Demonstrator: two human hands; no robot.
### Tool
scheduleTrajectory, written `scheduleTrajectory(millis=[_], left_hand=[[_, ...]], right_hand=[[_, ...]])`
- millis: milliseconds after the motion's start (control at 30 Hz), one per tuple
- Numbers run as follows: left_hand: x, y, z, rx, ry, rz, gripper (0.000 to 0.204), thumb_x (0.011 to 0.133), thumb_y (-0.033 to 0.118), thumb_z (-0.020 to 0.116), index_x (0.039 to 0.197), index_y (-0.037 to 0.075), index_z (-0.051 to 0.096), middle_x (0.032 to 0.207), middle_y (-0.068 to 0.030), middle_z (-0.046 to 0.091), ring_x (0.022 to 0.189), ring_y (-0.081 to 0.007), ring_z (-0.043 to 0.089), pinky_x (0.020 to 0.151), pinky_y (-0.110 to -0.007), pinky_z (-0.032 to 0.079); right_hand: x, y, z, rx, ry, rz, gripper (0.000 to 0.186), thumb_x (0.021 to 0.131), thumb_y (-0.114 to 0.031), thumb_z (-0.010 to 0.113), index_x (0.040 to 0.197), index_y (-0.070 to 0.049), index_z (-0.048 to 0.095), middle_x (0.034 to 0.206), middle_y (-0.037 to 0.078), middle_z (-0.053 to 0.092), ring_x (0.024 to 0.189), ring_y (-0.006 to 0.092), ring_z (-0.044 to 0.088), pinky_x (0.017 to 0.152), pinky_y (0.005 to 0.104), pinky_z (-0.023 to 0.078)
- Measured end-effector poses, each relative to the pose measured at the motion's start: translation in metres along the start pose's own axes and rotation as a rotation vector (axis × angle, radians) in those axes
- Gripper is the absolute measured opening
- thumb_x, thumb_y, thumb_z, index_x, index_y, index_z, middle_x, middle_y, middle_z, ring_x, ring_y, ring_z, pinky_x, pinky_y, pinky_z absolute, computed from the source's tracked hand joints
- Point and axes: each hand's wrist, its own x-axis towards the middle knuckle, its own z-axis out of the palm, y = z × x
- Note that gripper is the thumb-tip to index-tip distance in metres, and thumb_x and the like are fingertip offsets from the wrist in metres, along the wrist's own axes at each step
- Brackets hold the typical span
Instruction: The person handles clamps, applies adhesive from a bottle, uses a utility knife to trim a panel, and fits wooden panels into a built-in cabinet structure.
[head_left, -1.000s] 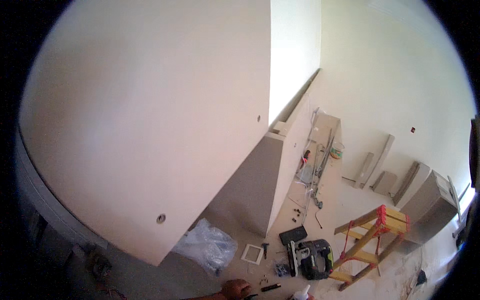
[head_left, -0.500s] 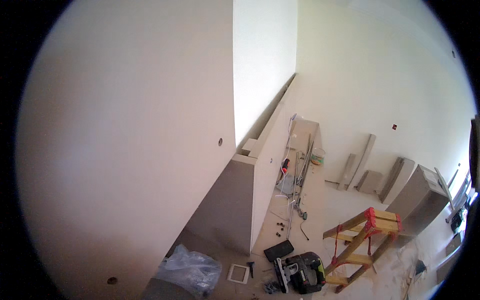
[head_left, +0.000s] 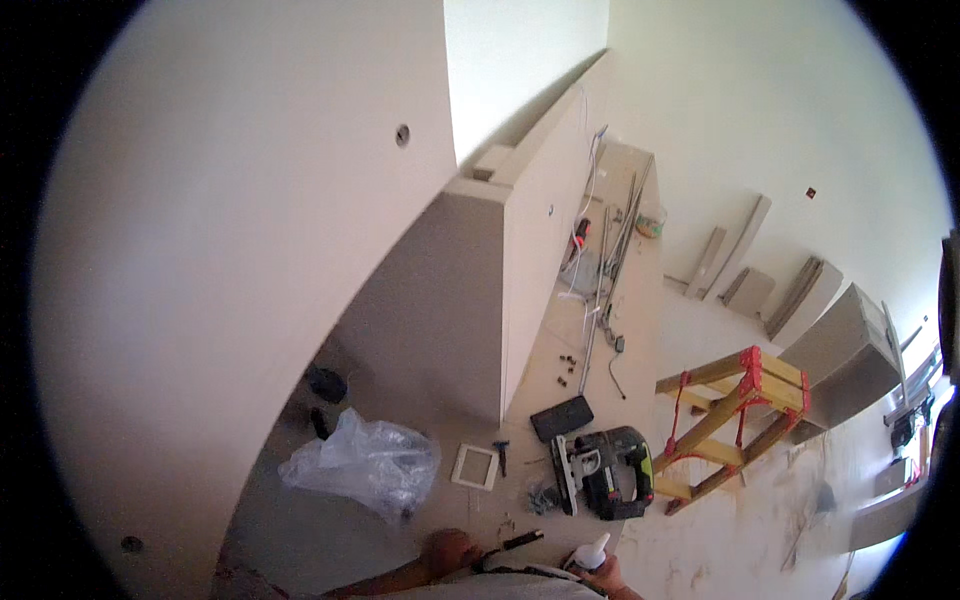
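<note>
White bottle (head_left: 588, 555), tapered spout: held in the right hand (head_left: 606, 577), spout tilted up and rightward, base hidden. Slim black stick-like item (head_left: 523, 541): slightly slanted, near the left hand (head_left: 450, 550); exact kind unclear.

Glare whitens far right, lower left is dim, and distortion bows the panel (head_left: 250, 230).

The left forearm (head_left: 385, 581) slants from the lower edge to a rounded left hand (head_left: 449, 553); the right hand (head_left: 603, 575) curls its fingers.
</note>
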Motion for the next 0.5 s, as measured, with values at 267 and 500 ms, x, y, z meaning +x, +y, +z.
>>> scheduleTrajectory(millis=[267,500], left_hand=[[0.001,0.006,-0.002,0.154,-0.059,-0.006,0.029,0.090,0.035,0.066,0.078,0.008,0.067,0.075,-0.0131,0.063,0.073,-0.0373,0.064,0.065,-0.051,0.051],[0.005,0.010,-0.002,0.144,0.052,0.112,0.024,0.086,0.031,0.069,0.077,0.009,0.066,0.074,-0.0133,0.062,0.070,-0.0362,0.062,0.062,-0.050,0.050]], right_hand=[[-0.001,0.006,0.010,0.257,0.000,-0.168,0.054,0.072,-0.022,0.091,0.116,-0.003,0.066,0.107,0.007,0.073,0.096,0.0191,0.070,0.087,0.0382,0.056],[-0.005,-0.009,0.010,0.178,0.056,-0.158,0.041,0.070,-0.018,0.085,0.106,-0.004,0.070,0.094,0.009,0.074,0.087,0.0184,0.071,0.081,0.0354,0.056]])
